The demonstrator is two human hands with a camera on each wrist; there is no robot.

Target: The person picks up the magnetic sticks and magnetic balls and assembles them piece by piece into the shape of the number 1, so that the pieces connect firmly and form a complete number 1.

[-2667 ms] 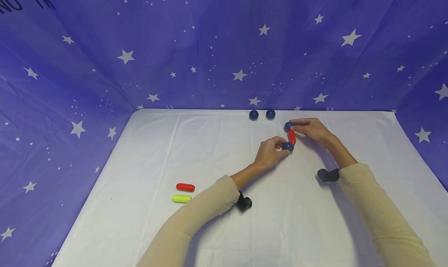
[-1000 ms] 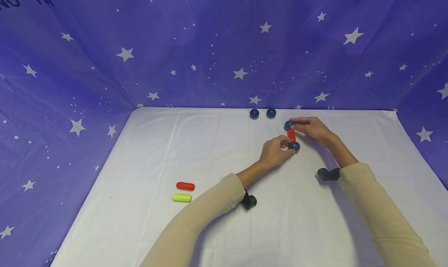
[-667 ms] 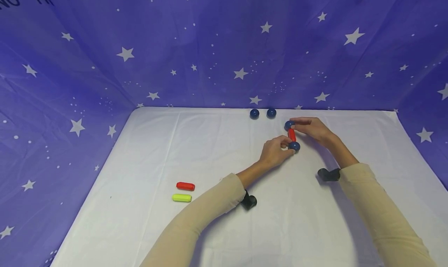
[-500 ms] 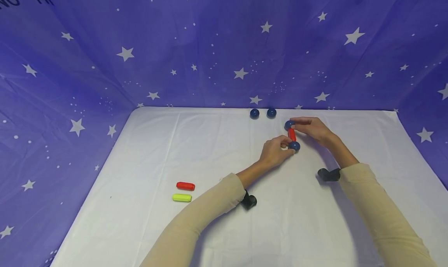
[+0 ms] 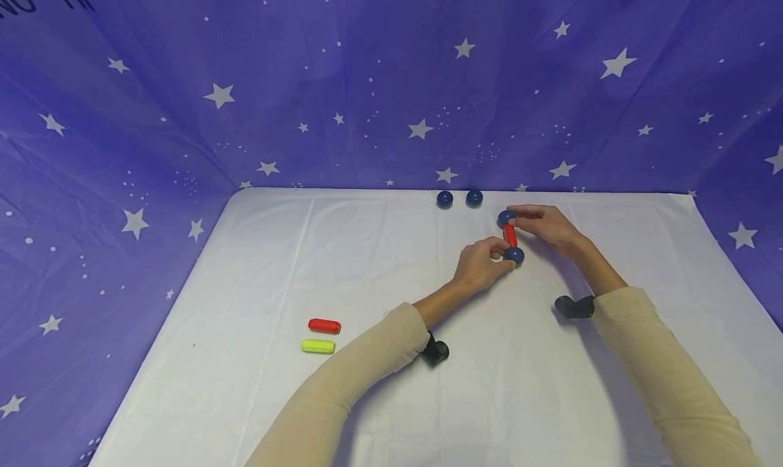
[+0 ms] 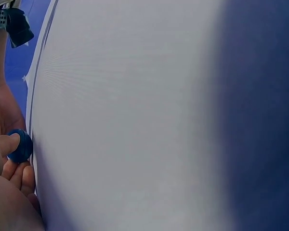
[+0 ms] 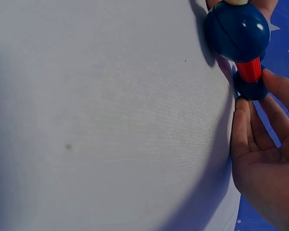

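Two blue balls stand at either end of a short red rod [image 5: 510,235], near the back right of the table. My left hand [image 5: 480,265] pinches the nearer ball [image 5: 515,255] between thumb and fingers. The farther ball [image 5: 505,219] is pinched by my right hand [image 5: 547,226]. In the right wrist view the red rod [image 7: 249,70] runs between the near ball [image 7: 238,31] and the far ball [image 7: 252,88], seemingly touching both. From the left wrist only the near ball [image 6: 20,146] shows, under my thumb; the rod is hidden there.
Two more blue balls, one [image 5: 444,199] left of the other [image 5: 474,198], sit by the table's back edge. A loose red rod [image 5: 324,326] and a yellow-green rod [image 5: 318,346] lie at the left. The white cloth [image 5: 257,263] meets a starry purple curtain [image 5: 367,79].
Since the earliest frame my left hand has moved slightly right, bringing its ball against the red rod's near end. The right hand has stayed in place. Over the last second nothing visibly moves.
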